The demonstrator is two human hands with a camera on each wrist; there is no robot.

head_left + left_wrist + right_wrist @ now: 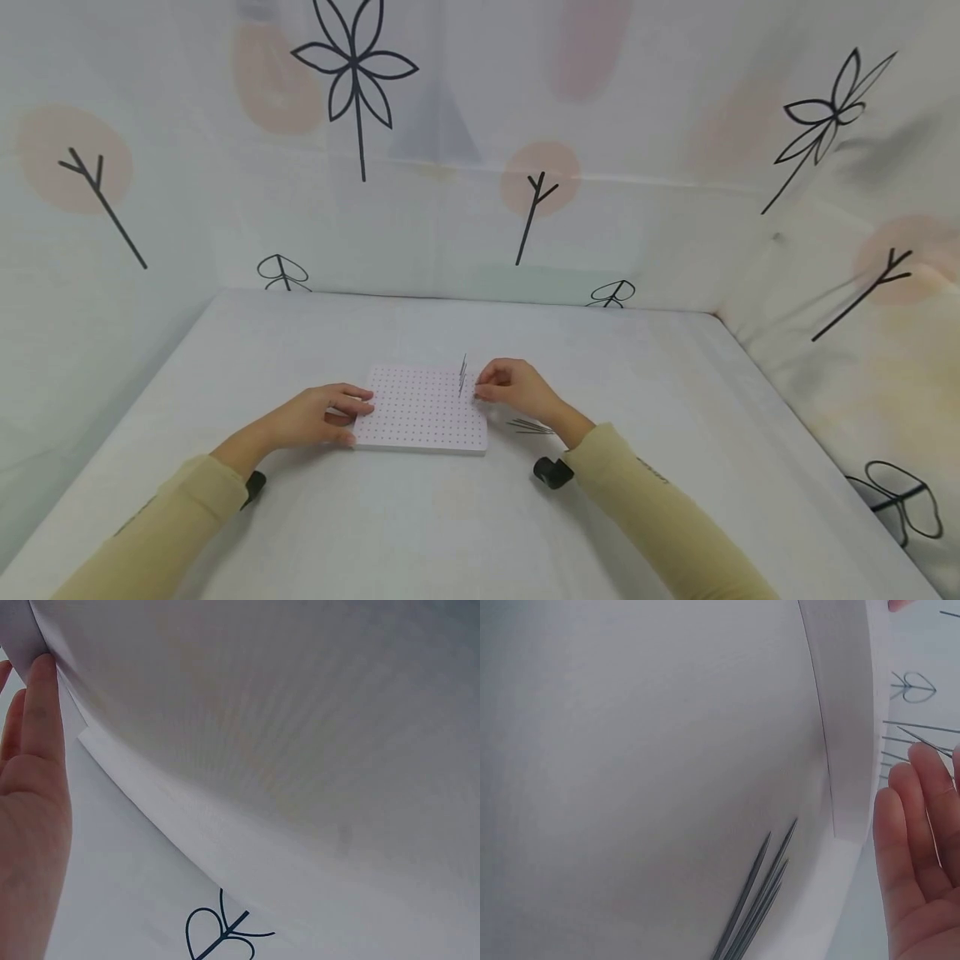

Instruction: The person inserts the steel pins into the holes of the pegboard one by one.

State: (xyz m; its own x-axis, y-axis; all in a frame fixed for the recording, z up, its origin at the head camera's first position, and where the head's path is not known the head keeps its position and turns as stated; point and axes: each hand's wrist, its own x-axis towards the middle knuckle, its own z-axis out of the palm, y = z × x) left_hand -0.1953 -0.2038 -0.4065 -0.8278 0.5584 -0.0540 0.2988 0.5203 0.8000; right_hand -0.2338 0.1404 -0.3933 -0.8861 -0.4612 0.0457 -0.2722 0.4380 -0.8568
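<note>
A white pegboard (420, 412) with a grid of small holes lies on the table. Several thin metal needles (462, 379) stand upright in a row near its right side. My left hand (322, 414) rests against the board's left edge; in the left wrist view its fingers (41, 712) look fairly straight where they touch that edge. Over the board's right edge, close to the standing needles, is my right hand (517, 387). Between its fingertips it pinches a pointed metal needle (922, 740), the other end of which is hidden by the fingers.
Several loose needles (529, 427) lie on the white tablecloth (450, 533) right of the board, beneath the right wrist. Black wrist devices (552, 472) sit under both forearms. A patterned cloth backdrop (450, 225) rises behind the table.
</note>
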